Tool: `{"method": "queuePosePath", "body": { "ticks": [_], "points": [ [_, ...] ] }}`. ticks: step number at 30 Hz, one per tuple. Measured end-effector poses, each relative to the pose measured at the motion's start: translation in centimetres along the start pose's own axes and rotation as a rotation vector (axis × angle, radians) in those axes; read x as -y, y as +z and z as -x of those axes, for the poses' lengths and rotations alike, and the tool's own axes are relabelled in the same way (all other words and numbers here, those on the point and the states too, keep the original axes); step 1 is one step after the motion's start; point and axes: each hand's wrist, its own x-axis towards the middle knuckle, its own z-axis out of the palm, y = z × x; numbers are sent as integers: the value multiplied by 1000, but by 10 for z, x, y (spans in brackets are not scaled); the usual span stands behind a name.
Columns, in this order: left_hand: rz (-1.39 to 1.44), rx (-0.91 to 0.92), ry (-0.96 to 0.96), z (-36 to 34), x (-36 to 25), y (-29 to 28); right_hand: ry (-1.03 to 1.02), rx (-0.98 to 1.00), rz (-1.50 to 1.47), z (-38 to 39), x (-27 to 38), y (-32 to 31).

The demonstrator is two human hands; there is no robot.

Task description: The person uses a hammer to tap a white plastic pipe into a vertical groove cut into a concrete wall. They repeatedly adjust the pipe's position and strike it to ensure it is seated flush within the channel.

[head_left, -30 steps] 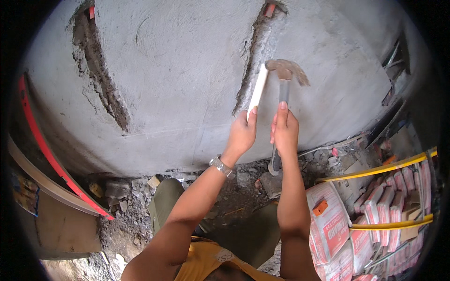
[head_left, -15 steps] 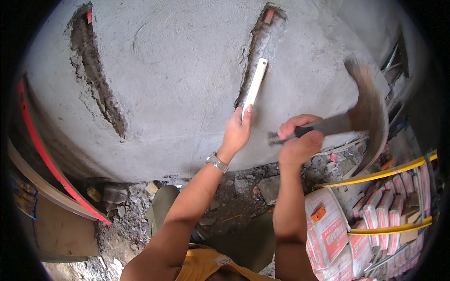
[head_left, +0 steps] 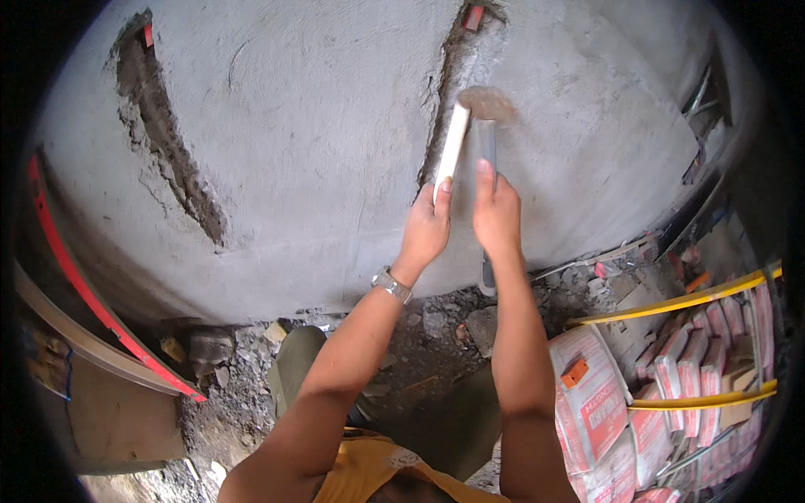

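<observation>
My left hand [head_left: 426, 228], a metal watch on its wrist, is closed round the lower part of a slim white bar [head_left: 454, 144]. The bar slants up along the right side of a rough groove [head_left: 438, 117] chipped into the grey wall. My right hand [head_left: 497, 214] grips the grey handle of a hammer [head_left: 488, 141], thumb along the shaft. The blurred hammer head is at the bar's upper end; I cannot tell whether they touch. My left hand hides the bar's lower end.
A second groove [head_left: 163, 126] runs down the wall [head_left: 327, 151] at left. A long red level-like bar [head_left: 92, 293] leans at far left. Rubble [head_left: 226, 419] lies along the wall's foot. At right are red-and-white bags [head_left: 591, 411], stacked packs [head_left: 692, 369] and yellow bars [head_left: 679, 299].
My right hand has swung the hammer up and left, from out at the right to the white bar's upper end. My left hand keeps its hold on the bar.
</observation>
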Motion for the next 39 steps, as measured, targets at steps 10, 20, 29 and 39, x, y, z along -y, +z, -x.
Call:
{"method": "queuePosePath", "body": {
  "ticks": [10,20,29,39],
  "points": [
    [39,7,-39,1,-2,1,515,277,-69,-7,12,-12],
    [-88,-106,61,11,-6,-7,588,197,-437,-1,74,-62],
    [-121,-81,51,4,2,-13,95,-71,-614,17,47,-26],
    [54,-33,-1,2,1,-5,249,-80,-553,14,29,-5]
  ]
}}
